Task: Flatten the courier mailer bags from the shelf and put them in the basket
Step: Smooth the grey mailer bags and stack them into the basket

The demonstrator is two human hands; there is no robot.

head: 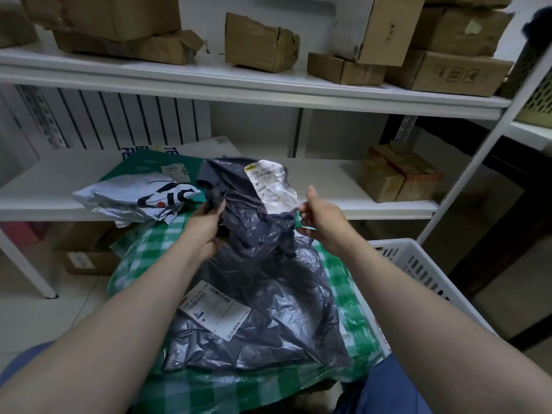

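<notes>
Both hands, left (206, 225) and right (321, 218), pinching grey mailer (254, 210); I pull edges apart, smooth creases, then basket (418, 264).

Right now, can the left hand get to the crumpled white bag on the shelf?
Probably yes. The white bag lies just beside the left hand with nothing between them, but that hand's grip is full of the dark grey bag, so it must let go first.

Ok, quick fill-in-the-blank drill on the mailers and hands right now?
1. Both hands hold a crumpled ____ mailer bag.
2. The left hand grips it; the right hand pinches its white ____.
3. The flattened grey mailer lies on a green-and-white ____ bag.

Missing: grey; label; checked
</notes>
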